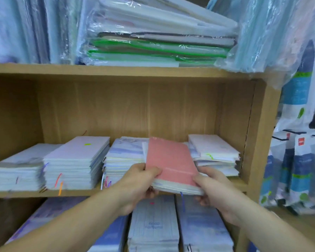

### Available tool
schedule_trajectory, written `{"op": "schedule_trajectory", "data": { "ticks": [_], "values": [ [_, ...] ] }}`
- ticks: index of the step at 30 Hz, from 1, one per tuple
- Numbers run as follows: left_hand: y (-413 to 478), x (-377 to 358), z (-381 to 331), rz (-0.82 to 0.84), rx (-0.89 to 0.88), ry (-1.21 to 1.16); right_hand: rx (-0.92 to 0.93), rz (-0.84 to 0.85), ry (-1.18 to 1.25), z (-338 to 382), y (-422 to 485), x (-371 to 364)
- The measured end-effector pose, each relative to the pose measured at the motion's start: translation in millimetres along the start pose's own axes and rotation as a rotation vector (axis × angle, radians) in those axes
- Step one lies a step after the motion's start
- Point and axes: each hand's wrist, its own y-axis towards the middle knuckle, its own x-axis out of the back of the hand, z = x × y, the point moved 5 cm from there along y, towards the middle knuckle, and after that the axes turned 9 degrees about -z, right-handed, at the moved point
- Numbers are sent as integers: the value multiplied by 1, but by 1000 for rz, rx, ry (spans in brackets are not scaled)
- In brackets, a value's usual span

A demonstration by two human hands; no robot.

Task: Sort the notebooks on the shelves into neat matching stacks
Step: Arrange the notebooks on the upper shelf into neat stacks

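Gripping a bundle (178,188) of a few nbs, pink nb (169,160) on top, w/ both hands. Holding it at front lip of mid shelf (44,194), right of ctr, far end tilted up over the shelf. Can't tell if touching lip or anything behind.

Clamping near-left corner w/ left hand (144,180): thumb on cover, fingers curled under. Same on near-right corner w/ right hand (213,190): thumb on top, fingers under page block. Prob pinching both near corners to keep loose nbs square + stop them fanning. Tilt prob to clear lip and piles on mid shelf.

Counting 4 piles on mid shelf, left to right:
- far-left stack (16,171)
- lilac stack (76,157)
- ctr stack (124,157)
- right stack (215,151)

Seeing no pink top on any of them, so no obvious matching home on mid shelf. Can't see the gap btwn ctr stack and right stack (hidden behind bundle), so can't say if free.

Rating right stack as ragged, edges offset, needs squaring. Lilac stack looks neat enough. Flagging ribbons (59,179) dangling over mid shelf lip as a snag risk if sliding bundle in low.

Below mid shelf: lower nbs (153,224), blue/white, laid flat in rows. Above mid shelf: plastic-wrapped folders (153,46), laid flat. Right of mid shelf, past side panel: hanging packs (302,160), not part of job.

Est. partway done. Next needs a pink match or a free slot, then squaring edges.
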Motion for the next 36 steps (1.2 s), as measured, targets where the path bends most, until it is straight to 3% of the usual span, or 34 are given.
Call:
{"op": "schedule_trajectory", "data": {
  "ticks": [7,12,17,24,27,36],
  "values": [
    [-7,-17,11,48,-7,98,-29,-87,-127,-8,1,24],
    [-19,-12,20,108,-14,133,-66,-9,-151,-8,1,16],
    [-39,-18,53,177,151,43,-114,51,-166,-28,-5,28],
    [-23,11,52,13,86,86,22,101,-246,-14,-9,-3],
    [-25,24,57,14,67,121,54,122,-258,-11,-5,-23],
    [21,-4,49,-191,25,68,-123,-149,16,-34,56,-9]
  ]
}}
